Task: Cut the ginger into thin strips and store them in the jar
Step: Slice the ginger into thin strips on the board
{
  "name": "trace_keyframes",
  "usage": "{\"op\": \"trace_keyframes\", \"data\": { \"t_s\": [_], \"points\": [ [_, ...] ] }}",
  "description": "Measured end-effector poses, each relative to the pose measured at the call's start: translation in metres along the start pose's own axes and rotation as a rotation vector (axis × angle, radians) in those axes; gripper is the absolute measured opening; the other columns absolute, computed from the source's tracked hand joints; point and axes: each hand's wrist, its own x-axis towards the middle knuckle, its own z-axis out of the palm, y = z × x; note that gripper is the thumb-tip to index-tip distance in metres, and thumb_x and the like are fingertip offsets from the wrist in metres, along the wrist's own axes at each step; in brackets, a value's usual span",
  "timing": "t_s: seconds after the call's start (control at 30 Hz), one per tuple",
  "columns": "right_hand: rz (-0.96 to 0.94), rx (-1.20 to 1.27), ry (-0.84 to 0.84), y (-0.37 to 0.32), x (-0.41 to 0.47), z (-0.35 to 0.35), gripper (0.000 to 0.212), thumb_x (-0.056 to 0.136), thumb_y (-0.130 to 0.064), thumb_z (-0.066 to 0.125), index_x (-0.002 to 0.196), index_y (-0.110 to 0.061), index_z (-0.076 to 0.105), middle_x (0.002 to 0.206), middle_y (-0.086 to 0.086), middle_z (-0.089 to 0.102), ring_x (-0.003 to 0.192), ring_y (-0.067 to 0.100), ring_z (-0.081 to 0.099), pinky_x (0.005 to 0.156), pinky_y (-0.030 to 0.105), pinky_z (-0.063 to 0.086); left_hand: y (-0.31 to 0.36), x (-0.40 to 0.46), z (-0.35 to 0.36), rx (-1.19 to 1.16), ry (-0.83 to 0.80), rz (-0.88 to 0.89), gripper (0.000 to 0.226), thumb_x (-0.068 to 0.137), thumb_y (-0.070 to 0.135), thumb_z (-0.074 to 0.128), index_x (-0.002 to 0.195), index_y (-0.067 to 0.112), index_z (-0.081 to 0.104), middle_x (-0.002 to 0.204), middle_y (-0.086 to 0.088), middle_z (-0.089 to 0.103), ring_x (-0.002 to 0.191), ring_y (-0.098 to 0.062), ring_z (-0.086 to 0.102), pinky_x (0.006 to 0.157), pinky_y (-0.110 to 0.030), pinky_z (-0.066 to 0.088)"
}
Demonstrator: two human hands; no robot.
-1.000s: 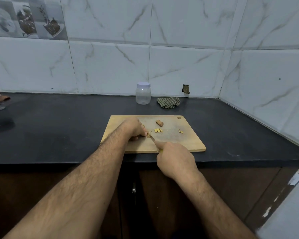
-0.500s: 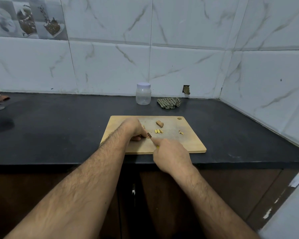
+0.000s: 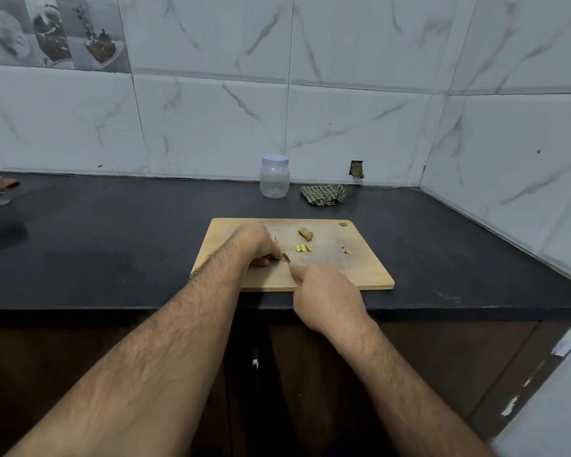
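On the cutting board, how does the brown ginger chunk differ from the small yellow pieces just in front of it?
The ginger chunk is one uncut brown lump; the yellow pieces are several small cut bits lying side by side. The chunk is larger than any one yellow piece. The chunk lies farther from the person, the yellow pieces nearer the right hand with the knife. Both rest loose on the cutting board, untouched by either hand.

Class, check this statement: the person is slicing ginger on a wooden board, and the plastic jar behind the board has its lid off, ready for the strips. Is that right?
Not quite. The head view shows the jar with its pale lid on top, not off. The rest holds: it stands behind the wooden board, where the right hand works a knife beside the left hand, with cut pieces nearby.
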Motion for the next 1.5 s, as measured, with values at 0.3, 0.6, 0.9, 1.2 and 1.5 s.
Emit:
{"op": "trace_keyframes", "data": {
  "t_s": [0.3, 0.6, 0.9, 1.2, 1.5],
  "points": [
    [0.015, 0.007, -0.002, 0.008, -0.014, -0.005, 0.058, 0.094, -0.012, 0.044, 0.147, -0.036, 0.041, 0.126, 0.002, 0.061, 0.114, 0.024, 0.055, 0.087, 0.038, 0.051, -0.006, -0.003, 0.001, -0.021, 0.036, 0.074, 0.017, 0.078, 0.014, 0.078, 0.094, 0.008, 0.073, 0.075, -0.006, 0.068, 0.052, -0.014, 0.056, 0.064, -0.028, 0.051],
    [0.054, 0.108, 0.044, 0.002, -0.003, -0.003, 0.056, 0.095, -0.017, 0.04, 0.149, -0.031, 0.038, 0.134, 0.0, 0.059, 0.119, 0.024, 0.054, 0.093, 0.039, 0.048, -0.034, -0.013, 0.008, -0.155, 0.235, 0.283, 0.012, 0.081, 0.014, 0.06, 0.069, 0.014, 0.064, 0.06, -0.001, 0.066, 0.05, -0.009, 0.056, 0.065, -0.029, 0.052],
    [0.046, 0.04, 0.025, -0.025, 0.008, 0.002, 0.041, 0.094, -0.014, 0.044, 0.132, -0.024, 0.051, 0.118, 0.004, 0.064, 0.107, 0.026, 0.059, 0.074, 0.033, 0.041, -0.038, -0.021, 0.017, -0.238, 0.375, 0.377, 0.009, 0.083, 0.018, 0.062, 0.078, 0.026, 0.062, 0.072, 0.003, 0.069, 0.066, -0.016, 0.062, 0.066, -0.029, 0.051],
    [0.145, -0.003, 0.057, -0.016, -0.004, 0.002, 0.044, 0.093, -0.013, 0.045, 0.135, -0.025, 0.05, 0.116, 0.002, 0.063, 0.107, 0.024, 0.058, 0.072, 0.034, 0.041, -0.037, -0.024, 0.015, -0.212, 0.359, 0.385, 0.013, 0.084, 0.015, 0.06, 0.076, 0.026, 0.062, 0.075, 0.003, 0.069, 0.075, -0.017, 0.065, 0.074, -0.03, 0.052],
    [0.126, -0.009, 0.054, -0.016, -0.008, 0.001, 0.051, 0.094, -0.015, 0.043, 0.143, -0.027, 0.044, 0.121, 0.003, 0.063, 0.111, 0.025, 0.058, 0.075, 0.035, 0.041, -0.036, -0.025, 0.014, -0.162, 0.352, 0.388, 0.017, 0.085, 0.013, 0.058, 0.076, 0.027, 0.061, 0.077, 0.007, 0.068, 0.081, -0.014, 0.065, 0.078, -0.028, 0.05]
  ]
}}
